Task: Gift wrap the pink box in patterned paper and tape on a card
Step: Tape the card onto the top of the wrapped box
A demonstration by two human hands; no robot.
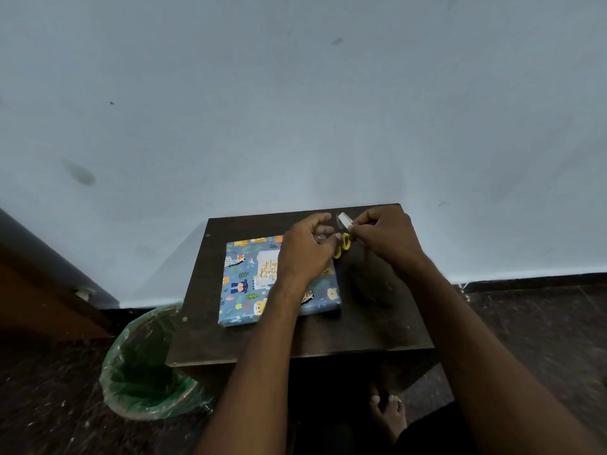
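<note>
Pale wall [295, 93] backs a small dark table [377, 323], whose bare right half lies free. On its left half lies the wrapped box [239, 290], a card [266, 267] on top. Above its far right corner, left hand [305, 251] and right hand [384, 238] pinch a tape strip [345, 221] (yellow scissors [343, 244] beneath). A lined bin [144, 366] crowds the table's left edge.

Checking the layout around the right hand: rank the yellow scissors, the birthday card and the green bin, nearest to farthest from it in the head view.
From the right hand:
1. Yellow scissors, just beside its fingertips, to their left.
2. Birthday card, farther left on the wrapped box.
3. Green bin, on the floor, off the table's left front corner.
</note>
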